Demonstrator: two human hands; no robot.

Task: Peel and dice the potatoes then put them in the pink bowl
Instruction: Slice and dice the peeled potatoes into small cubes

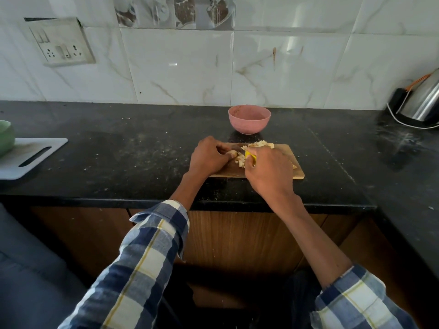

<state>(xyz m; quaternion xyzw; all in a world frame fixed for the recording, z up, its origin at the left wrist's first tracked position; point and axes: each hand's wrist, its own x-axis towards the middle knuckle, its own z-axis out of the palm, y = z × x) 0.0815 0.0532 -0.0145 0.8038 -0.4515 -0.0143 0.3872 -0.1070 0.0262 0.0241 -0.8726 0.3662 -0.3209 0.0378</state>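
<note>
1. Countertop (118, 150) is black speckled stone with crumbs all over it. A white cutting board (28, 157) sits at the far left with a green bowl (6, 138) on its edge, and a steel kettle (422, 100) stands in the right corner. There's a switch and socket plate (63, 43) on the marble-look wall tiles.
2. No writing or brand I can read anywhere, the socket plate is too smudgy.
3. Pink bowl (249, 119) stands just behind the wooden board (273, 172), right by the wall, nothing between them. Can't see anything inside it from this angle.
4. Left hand (209, 155) is curled down over a potato piece (231, 153), fingertips pinning it to the board.
5. Right hand (268, 172) grips a yellow-handled knife (250, 156); the blade's mostly hidden.
6. Diced potato (240, 160) lies between the two hands, and another pile (260, 144) sits at the board's far edge, nearest the bowl.
</note>
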